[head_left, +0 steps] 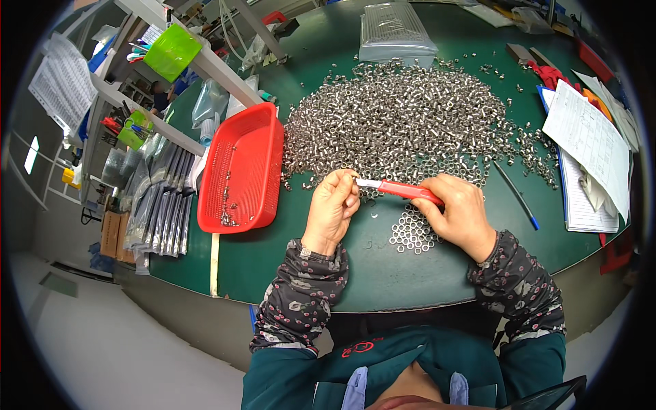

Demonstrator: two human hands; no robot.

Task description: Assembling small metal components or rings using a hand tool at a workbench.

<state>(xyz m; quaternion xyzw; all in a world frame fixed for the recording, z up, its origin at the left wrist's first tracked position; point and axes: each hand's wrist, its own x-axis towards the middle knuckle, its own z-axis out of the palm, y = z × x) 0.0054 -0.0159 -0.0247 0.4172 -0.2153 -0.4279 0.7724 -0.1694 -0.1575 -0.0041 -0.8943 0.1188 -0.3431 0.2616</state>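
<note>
My right hand (459,210) is wrapped round the red handle of a utility knife (410,190), its blade pointing left. The fingers of my left hand (332,207) are pinched together at the blade's tip, on a small metal ring (354,179) that my fingers mostly hide. Beyond both hands spreads a large heap of small metal rings (396,116). On the green table, just below the knife, a small group of rings (413,231) lies flat in one layer.
A red plastic basket (273,164) with a few metal pieces stands to the left. To the right lie a blue pen (519,198) and papers on a clipboard (591,147). Clear plastic trays (396,31) sit at the back. Bagged items (160,205) are stacked beyond the basket.
</note>
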